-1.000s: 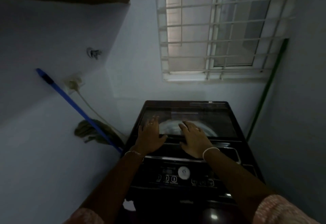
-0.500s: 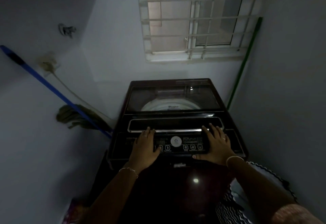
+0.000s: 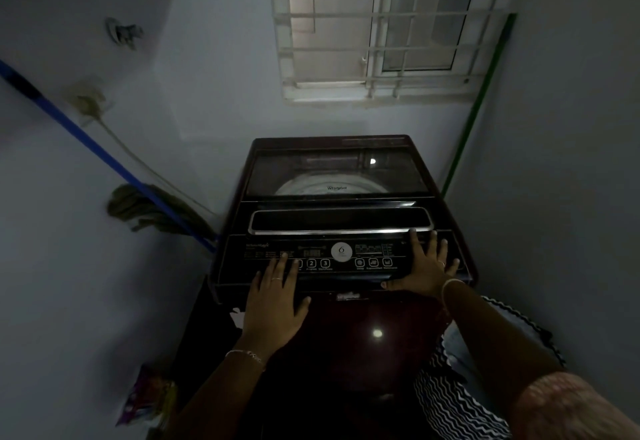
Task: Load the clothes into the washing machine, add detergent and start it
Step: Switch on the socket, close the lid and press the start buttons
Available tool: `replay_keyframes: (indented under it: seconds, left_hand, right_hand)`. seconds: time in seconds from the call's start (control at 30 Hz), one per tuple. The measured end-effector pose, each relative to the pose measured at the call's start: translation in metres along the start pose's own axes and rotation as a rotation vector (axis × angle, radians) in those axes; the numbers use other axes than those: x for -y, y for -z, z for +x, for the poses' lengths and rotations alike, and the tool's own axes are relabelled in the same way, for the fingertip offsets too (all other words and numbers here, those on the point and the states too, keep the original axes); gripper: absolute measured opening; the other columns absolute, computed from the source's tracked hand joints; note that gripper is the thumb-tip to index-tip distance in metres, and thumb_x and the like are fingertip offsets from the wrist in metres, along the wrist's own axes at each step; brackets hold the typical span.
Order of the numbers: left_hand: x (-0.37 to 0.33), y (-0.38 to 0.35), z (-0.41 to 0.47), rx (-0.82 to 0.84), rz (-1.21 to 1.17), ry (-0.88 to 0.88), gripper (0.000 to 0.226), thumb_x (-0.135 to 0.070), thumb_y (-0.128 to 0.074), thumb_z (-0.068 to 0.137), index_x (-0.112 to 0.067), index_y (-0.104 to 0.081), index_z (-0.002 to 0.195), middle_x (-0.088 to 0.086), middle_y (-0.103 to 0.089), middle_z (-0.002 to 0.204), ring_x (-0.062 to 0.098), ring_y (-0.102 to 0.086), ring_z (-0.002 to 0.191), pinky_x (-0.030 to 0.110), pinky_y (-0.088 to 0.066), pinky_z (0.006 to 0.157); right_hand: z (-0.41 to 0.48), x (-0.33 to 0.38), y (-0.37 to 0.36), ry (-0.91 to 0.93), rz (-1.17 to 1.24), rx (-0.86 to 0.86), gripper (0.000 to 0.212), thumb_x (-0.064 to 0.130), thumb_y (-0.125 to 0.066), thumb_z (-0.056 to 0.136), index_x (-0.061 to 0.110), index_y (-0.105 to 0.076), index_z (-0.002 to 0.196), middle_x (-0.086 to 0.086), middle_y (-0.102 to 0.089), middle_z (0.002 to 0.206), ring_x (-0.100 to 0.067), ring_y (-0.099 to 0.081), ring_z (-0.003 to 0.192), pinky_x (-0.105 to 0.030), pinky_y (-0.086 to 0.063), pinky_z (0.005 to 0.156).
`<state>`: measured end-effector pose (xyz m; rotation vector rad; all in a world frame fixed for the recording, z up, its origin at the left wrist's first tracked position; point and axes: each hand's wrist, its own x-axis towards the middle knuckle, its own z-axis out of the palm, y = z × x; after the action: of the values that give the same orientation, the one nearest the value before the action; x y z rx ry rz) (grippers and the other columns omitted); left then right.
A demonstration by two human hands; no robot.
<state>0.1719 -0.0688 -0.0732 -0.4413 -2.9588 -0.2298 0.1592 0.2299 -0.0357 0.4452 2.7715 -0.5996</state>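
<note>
Far on the left, a blue stick [image 3: 86,141] leans on the wall. Its mop head [image 3: 138,209] sits low, near the washing machine. A plug [image 3: 88,101] is in the wall above it, with a cord going down. Higher up is a small tap [image 3: 123,32], but it is blurry. Down in the left corner lies a bright packet [image 3: 149,394]. I cannot tell what it is.

The washing machine [image 3: 346,353] stands in the middle, against the back wall. It is dark red. Its lid [image 3: 336,169] is down, and a white ring shows through the glass. In front of the lid is the control panel [image 3: 242,263], with a round white knob [image 3: 341,251] and little buttons.

The left hand [image 3: 275,304] lies flat on the front edge of the machine. Its fingers are straight and a bit apart. The tips reach the buttons on the left part of the panel. It holds nothing. A thin chain is on that wrist.

The right hand [image 3: 424,268] lies flat on the right end of the panel. Its fingers are spread wide and hold nothing. A bangle is on that wrist.

Above the machine is a window [image 3: 381,23] with white bars. A green stick [image 3: 478,110] leans in the right corner. Low on the right, just beside the machine, is a black and white zigzag cloth [image 3: 446,401].
</note>
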Motion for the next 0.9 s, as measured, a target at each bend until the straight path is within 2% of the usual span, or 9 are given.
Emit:
replay_keyframes:
  seconds: [0.27, 0.47, 0.63, 0.9]
  left_hand:
    - [-0.014, 0.001, 0.000, 0.040, 0.031, 0.076, 0.085, -0.063, -0.040, 0.087, -0.025, -0.004, 0.153, 0.005, -0.003, 0.162, 0.024, -0.001, 0.149, 0.049, -0.010, 0.118]
    - [-0.015, -0.003, -0.001, 0.017, 0.062, 0.094, 0.089, -0.061, -0.055, 0.077, -0.023, -0.023, 0.150, 0.009, -0.027, 0.156, 0.028, -0.024, 0.145, 0.052, -0.024, 0.113]
    - [-0.013, -0.008, 0.001, -0.024, 0.101, 0.079, 0.091, -0.057, -0.070, 0.064, -0.018, -0.041, 0.142, 0.013, -0.045, 0.145, 0.032, -0.044, 0.133, 0.058, -0.038, 0.102]
    - [-0.022, -0.006, 0.003, -0.008, 0.146, 0.133, 0.081, -0.049, -0.074, 0.069, -0.016, -0.049, 0.138, 0.014, -0.047, 0.143, 0.033, -0.045, 0.131, 0.062, -0.040, 0.096]
  right_hand:
    - [-0.001, 0.005, 0.002, -0.024, -0.003, 0.063, 0.143, 0.074, -0.074, 0.052, 0.036, 0.028, 0.144, -0.010, 0.039, 0.150, -0.035, 0.034, 0.138, -0.063, 0.012, 0.109]
    - [-0.001, 0.003, 0.001, 0.000, 0.038, 0.053, 0.139, 0.078, -0.070, 0.053, 0.038, 0.027, 0.144, -0.008, 0.038, 0.151, -0.035, 0.035, 0.138, -0.063, 0.014, 0.108]
    - [-0.004, 0.004, 0.001, 0.011, 0.032, 0.050, 0.138, 0.076, -0.070, 0.054, 0.037, 0.028, 0.144, -0.008, 0.039, 0.151, -0.036, 0.033, 0.138, -0.063, 0.013, 0.108]
    - [-0.005, 0.006, 0.002, 0.008, 0.016, 0.049, 0.138, 0.077, -0.070, 0.054, 0.038, 0.027, 0.144, -0.008, 0.039, 0.150, -0.036, 0.032, 0.139, -0.064, 0.012, 0.108]
